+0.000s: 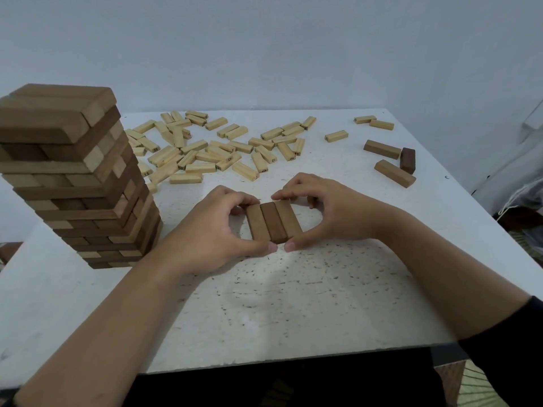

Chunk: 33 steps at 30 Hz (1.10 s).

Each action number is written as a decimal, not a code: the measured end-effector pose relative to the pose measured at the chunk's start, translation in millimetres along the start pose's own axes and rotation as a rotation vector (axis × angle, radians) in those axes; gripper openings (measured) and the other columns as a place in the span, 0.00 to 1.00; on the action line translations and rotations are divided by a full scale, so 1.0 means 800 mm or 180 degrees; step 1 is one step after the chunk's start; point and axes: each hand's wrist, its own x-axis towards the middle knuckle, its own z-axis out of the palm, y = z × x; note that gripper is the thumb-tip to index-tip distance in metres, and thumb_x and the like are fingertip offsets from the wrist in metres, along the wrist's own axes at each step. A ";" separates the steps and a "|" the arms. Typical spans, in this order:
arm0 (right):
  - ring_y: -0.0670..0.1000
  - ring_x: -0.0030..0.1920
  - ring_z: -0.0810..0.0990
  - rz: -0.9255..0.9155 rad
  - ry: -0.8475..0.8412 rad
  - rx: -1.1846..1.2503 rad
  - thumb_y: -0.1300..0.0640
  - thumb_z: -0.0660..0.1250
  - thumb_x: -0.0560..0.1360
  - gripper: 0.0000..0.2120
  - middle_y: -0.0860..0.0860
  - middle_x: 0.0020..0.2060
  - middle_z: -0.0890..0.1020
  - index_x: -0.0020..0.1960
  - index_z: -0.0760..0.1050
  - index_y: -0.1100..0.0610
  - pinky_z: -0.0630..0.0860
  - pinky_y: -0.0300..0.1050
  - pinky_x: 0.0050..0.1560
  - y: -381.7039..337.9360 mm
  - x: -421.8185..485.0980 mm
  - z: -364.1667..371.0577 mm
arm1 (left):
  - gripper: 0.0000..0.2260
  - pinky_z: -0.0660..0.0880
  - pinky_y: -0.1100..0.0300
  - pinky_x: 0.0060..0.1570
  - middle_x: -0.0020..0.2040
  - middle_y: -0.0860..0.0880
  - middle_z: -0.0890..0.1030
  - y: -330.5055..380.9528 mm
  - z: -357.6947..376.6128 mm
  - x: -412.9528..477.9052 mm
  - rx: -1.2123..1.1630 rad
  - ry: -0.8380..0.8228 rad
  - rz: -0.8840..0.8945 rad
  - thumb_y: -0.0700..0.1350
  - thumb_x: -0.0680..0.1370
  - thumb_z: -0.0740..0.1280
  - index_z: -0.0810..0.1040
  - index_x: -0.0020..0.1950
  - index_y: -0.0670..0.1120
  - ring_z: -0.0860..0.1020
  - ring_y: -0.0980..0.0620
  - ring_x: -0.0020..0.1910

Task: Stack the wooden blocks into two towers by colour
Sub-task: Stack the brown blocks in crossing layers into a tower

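Three brown blocks (273, 221) lie side by side in one flat row near the middle of the white desk (293, 304). I cannot tell if the row rests on the desk or is lifted a little. Both hands hold it. The left hand (211, 230) grips it from the left, with the thumb against the near ends and curled fingers over the far ends. The right hand (326, 212) grips it from the right in the same way. The two thumb tips are just beside each other at the near edge of the row.

At the left of the desk stands a tall tower (79, 177) of brown blocks, built in crossing layers, some lighter and some darker. Its top layers sit a little shifted.

Many pale blocks (205, 151) lie scattered flat on the far side, some touching, and several show small printed numbers on their ends. At the far right, well apart from the hands, are three loose brown blocks (390, 163), the darkest one between the other two. A plain wall (293, 54) is behind the desk.
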 end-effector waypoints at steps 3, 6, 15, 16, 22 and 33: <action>0.34 0.59 0.70 -0.0007 0.0006 -0.0012 0.41 0.80 0.66 0.34 0.36 0.60 0.72 0.69 0.74 0.42 0.66 0.26 0.52 0.001 -0.001 -0.002 | 0.37 0.65 0.73 0.50 0.61 0.61 0.71 0.000 0.000 0.001 0.0013 0.0001 0.0022 0.62 0.64 0.80 0.74 0.70 0.57 0.69 0.69 0.58; 0.35 0.59 0.69 -0.0028 0.0002 -0.0008 0.42 0.80 0.66 0.30 0.37 0.59 0.72 0.66 0.75 0.42 0.66 0.29 0.52 -0.001 -0.001 -0.001 | 0.36 0.66 0.72 0.51 0.60 0.61 0.71 -0.001 0.000 0.000 -0.0024 -0.0020 0.0020 0.62 0.64 0.79 0.74 0.70 0.57 0.69 0.69 0.59; 0.40 0.61 0.70 -0.0115 0.0021 -0.0024 0.43 0.80 0.67 0.27 0.39 0.57 0.74 0.63 0.76 0.43 0.67 0.36 0.57 0.000 0.001 0.004 | 0.28 0.65 0.71 0.49 0.61 0.59 0.71 0.004 0.000 0.000 -0.0072 -0.0123 0.0051 0.59 0.67 0.79 0.73 0.63 0.63 0.69 0.67 0.60; 0.40 0.60 0.70 -0.0128 0.0020 -0.0027 0.42 0.80 0.67 0.27 0.39 0.57 0.74 0.63 0.76 0.43 0.66 0.36 0.56 0.000 0.001 0.004 | 0.28 0.66 0.71 0.50 0.61 0.59 0.72 0.004 0.000 -0.001 -0.0081 -0.0123 0.0044 0.59 0.67 0.79 0.73 0.64 0.62 0.69 0.67 0.60; 0.41 0.59 0.72 -0.0196 0.0080 0.0013 0.42 0.81 0.66 0.27 0.40 0.56 0.74 0.61 0.77 0.44 0.67 0.33 0.53 0.003 0.003 0.004 | 0.29 0.67 0.71 0.52 0.59 0.60 0.73 0.003 0.000 -0.001 -0.0110 -0.0056 0.0017 0.59 0.65 0.81 0.76 0.63 0.59 0.70 0.67 0.59; 0.47 0.59 0.77 -0.0494 0.0523 0.0385 0.51 0.84 0.63 0.29 0.40 0.55 0.80 0.62 0.80 0.48 0.74 0.41 0.52 -0.012 -0.010 -0.012 | 0.27 0.67 0.68 0.41 0.49 0.60 0.75 0.026 -0.012 -0.013 -0.0387 0.0421 0.0258 0.53 0.62 0.84 0.79 0.58 0.60 0.72 0.68 0.42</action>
